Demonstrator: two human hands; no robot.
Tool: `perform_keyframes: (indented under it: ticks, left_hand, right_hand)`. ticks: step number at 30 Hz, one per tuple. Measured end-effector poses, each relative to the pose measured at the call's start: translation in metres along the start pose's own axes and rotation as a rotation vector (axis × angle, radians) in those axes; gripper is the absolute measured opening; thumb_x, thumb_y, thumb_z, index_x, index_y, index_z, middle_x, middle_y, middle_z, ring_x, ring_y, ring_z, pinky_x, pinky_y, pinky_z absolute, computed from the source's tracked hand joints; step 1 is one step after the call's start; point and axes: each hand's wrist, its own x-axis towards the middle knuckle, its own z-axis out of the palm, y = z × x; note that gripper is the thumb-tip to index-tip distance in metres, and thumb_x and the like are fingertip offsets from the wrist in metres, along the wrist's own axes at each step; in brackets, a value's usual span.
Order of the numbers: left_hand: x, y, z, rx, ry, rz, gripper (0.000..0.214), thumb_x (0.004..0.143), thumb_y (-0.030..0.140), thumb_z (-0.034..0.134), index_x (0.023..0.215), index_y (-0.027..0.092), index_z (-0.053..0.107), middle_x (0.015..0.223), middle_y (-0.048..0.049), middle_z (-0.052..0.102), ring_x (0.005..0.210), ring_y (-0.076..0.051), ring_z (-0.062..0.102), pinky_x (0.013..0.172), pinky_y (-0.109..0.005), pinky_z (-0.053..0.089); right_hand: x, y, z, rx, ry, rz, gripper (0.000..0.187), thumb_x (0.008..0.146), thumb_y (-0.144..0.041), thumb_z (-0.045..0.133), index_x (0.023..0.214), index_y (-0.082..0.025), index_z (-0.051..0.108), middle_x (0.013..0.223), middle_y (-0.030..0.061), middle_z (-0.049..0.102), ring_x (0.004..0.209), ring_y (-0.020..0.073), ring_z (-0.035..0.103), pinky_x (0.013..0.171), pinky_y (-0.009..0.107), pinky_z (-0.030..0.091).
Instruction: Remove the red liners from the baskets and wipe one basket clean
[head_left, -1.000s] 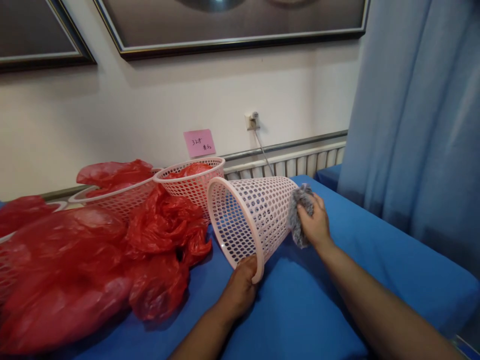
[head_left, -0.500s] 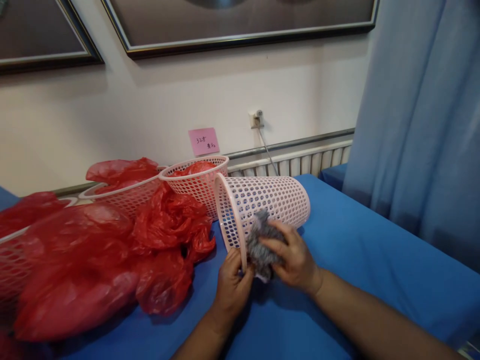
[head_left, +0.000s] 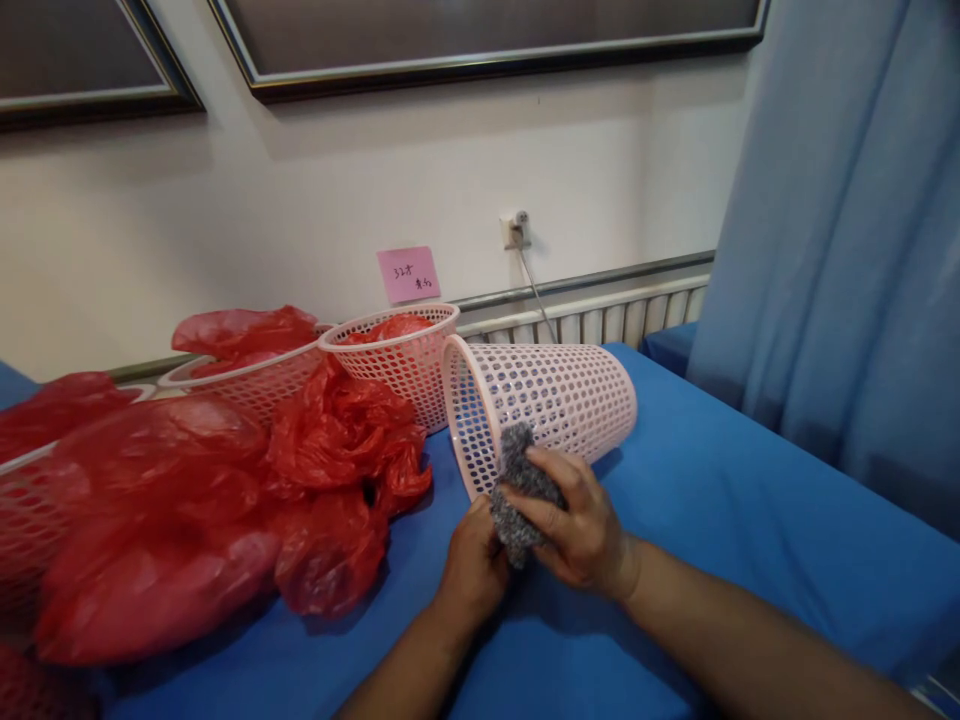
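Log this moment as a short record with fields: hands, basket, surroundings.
Left hand: left hand grips the lower rim of the lying basket; fingers partly hidden
Right hand: right hand presses a grey cloth near that rim
Lying basket: pink, perforated, on its side, mouth toward image left
Surface: blue cover
At image left: red plastic bags before upright pink baskets
Wall: pink note, handwritten; outlet with plug

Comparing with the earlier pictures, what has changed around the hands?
The right hand brought the grey cloth from base to rim of the held pink basket, by the left hand; the basket's mouth turned leftward. Unchanged: cloth gripped, left hand at the rim, red bags in place.
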Motion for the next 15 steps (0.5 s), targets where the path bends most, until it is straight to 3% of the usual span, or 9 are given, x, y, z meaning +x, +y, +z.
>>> perform_keyframes:
  ticks: [2,3,5,8,10,12,15]
  left_hand:
    - [0.001,-0.004,0.001,-0.050,-0.054,-0.008,0.025,0.093,0.022,0.054,0.081,0.021,0.076,0.088,-0.0060,0.075,0.086,-0.022,0.069,0.080,-0.032,0.057]
    - [0.002,-0.006,0.001,-0.059,-0.078,-0.028,0.026,0.094,0.022,0.052,0.084,0.021,0.077,0.091,-0.0062,0.076,0.088,-0.022,0.069,0.082,-0.033,0.058]
    - [0.003,-0.012,0.001,-0.052,-0.093,-0.083,0.026,0.095,0.023,0.052,0.093,0.020,0.078,0.095,-0.0070,0.076,0.093,-0.023,0.070,0.088,-0.036,0.058]
    - [0.004,-0.020,0.003,-0.017,-0.093,-0.107,0.028,0.096,0.026,0.052,0.105,0.020,0.078,0.101,-0.0087,0.076,0.099,-0.024,0.070,0.097,-0.041,0.057]
    - [0.005,-0.022,0.004,0.010,-0.093,-0.093,0.030,0.096,0.026,0.051,0.108,0.020,0.078,0.100,-0.0093,0.076,0.097,-0.024,0.070,0.098,-0.042,0.057]
    - [0.006,-0.023,0.005,0.021,-0.081,-0.077,0.031,0.095,0.024,0.050,0.109,0.021,0.078,0.102,-0.0097,0.077,0.098,-0.024,0.071,0.096,-0.041,0.058]
    - [0.007,-0.021,0.004,0.011,-0.060,-0.063,0.029,0.092,0.022,0.051,0.100,0.022,0.079,0.101,-0.0084,0.077,0.099,-0.023,0.072,0.089,-0.036,0.059]
  right_hand:
    - [0.001,-0.001,0.000,-0.005,0.005,-0.037,0.056,0.090,-0.022,0.058,0.146,-0.032,0.056,0.151,0.0095,0.048,0.133,0.0291,0.054,0.108,0.050,0.053]
    - [0.000,0.009,-0.001,-0.033,0.025,0.018,0.055,0.090,-0.020,0.057,0.144,-0.032,0.058,0.150,0.0095,0.050,0.134,0.0291,0.054,0.110,0.051,0.052]
    - [-0.002,0.044,-0.007,-0.116,0.124,0.259,0.049,0.090,-0.019,0.056,0.138,-0.029,0.063,0.149,0.0107,0.051,0.138,0.0307,0.051,0.115,0.055,0.047]
    - [-0.006,0.106,-0.019,-0.193,0.359,0.772,0.037,0.090,-0.031,0.058,0.124,-0.021,0.071,0.141,0.0149,0.056,0.135,0.0333,0.055,0.118,0.059,0.042]
    - [-0.007,0.126,-0.024,-0.198,0.410,0.932,0.039,0.088,-0.034,0.059,0.121,-0.017,0.071,0.135,0.0163,0.059,0.131,0.0347,0.057,0.118,0.060,0.041]
    - [-0.006,0.118,-0.022,-0.192,0.377,0.855,0.040,0.089,-0.034,0.059,0.124,-0.019,0.070,0.140,0.0158,0.056,0.134,0.0352,0.055,0.118,0.060,0.041]
    - [-0.001,0.064,-0.012,-0.127,0.180,0.433,0.045,0.090,-0.027,0.059,0.135,-0.025,0.064,0.153,0.0133,0.045,0.143,0.0346,0.046,0.118,0.060,0.041]
